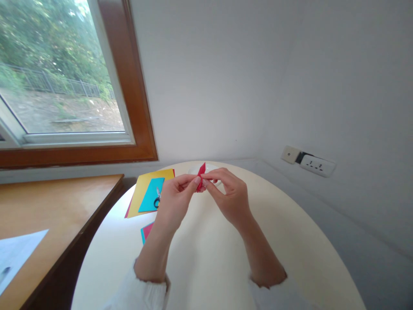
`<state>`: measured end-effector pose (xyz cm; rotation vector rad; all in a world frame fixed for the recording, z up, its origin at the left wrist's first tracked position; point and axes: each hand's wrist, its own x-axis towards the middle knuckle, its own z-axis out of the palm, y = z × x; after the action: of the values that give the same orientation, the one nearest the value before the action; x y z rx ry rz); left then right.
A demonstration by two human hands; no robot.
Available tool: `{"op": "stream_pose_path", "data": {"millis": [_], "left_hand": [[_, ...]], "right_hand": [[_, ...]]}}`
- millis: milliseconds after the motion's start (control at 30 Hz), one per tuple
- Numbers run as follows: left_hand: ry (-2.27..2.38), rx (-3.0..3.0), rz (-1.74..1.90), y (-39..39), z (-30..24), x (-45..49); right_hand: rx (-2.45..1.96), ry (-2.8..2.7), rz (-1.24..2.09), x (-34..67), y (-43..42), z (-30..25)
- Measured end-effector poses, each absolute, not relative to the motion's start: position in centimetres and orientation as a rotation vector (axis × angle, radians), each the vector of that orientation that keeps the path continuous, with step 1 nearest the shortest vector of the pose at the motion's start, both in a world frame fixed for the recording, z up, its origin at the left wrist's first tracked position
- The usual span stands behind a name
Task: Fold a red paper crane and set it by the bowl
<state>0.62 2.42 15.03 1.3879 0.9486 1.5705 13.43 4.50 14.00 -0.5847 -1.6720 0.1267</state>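
Note:
A small folded piece of red paper (pixel 201 173) is held up above the round white table (pixel 290 241). My left hand (pixel 176 199) pinches its lower left side with thumb and fingers closed. From the right, my right hand (pixel 227 193) pinches the same piece with fingertips pressed together. Both hands meet at the paper over the far middle of the table.
A yellow sheet (pixel 142 191) with a blue sheet (pixel 151 194) and small scissors (pixel 158 198) on top lies at the table's far left. A blue and pink scrap (pixel 146 231) lies nearer. A wooden desk (pixel 48 206) with white paper (pixel 16 254) stands left. A wall socket (pixel 316 165) is at right.

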Motion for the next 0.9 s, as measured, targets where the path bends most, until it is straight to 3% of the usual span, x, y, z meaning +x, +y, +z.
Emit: {"op": "stream_pose_path", "data": {"millis": [367,900], "left_hand": [[0.93,1.473,1.63,2.3,15.3,0.7],[0.963,1.498,1.718,2.2,15.0,1.0]], "right_hand": [[-0.614,-1.415,0.691,12.7,4.2,14.1],[-0.52,-1.256,0.857,11.9,4.0,14.1]]}}
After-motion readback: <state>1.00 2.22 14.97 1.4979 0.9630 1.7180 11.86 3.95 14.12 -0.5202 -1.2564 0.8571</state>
